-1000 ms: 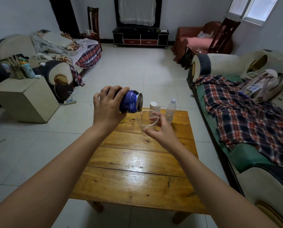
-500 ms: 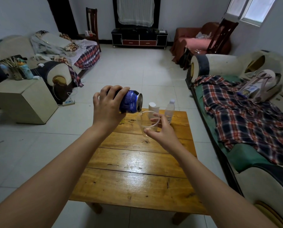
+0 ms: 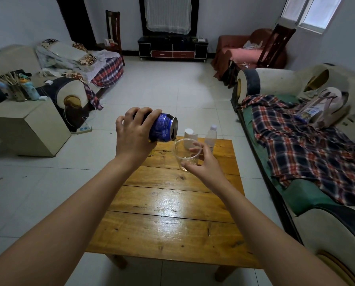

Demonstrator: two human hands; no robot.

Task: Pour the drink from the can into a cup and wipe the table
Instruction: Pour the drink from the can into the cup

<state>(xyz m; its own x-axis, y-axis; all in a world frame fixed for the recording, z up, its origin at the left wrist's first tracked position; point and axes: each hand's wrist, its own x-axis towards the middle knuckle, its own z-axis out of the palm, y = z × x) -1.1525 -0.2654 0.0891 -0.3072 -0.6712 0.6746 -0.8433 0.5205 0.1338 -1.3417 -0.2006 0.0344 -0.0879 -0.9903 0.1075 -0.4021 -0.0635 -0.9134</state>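
Can tipped over cup, above the table's far end.

Your left hand (image 3: 134, 137) wraps the blue can (image 3: 163, 130) from above, fingers curled over its far side, mouth pointing right and down at the rim of the clear plastic cup (image 3: 186, 154). Your right hand (image 3: 205, 165) grips that cup, thumb on the near wall, fingertips round the far side. Both hang over the wooden table (image 3: 172, 213), near a white container (image 3: 188, 137) and a water bottle (image 3: 211, 137).

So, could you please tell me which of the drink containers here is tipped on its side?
The blue can in the left hand; the clear cup and plastic bottle stand upright.
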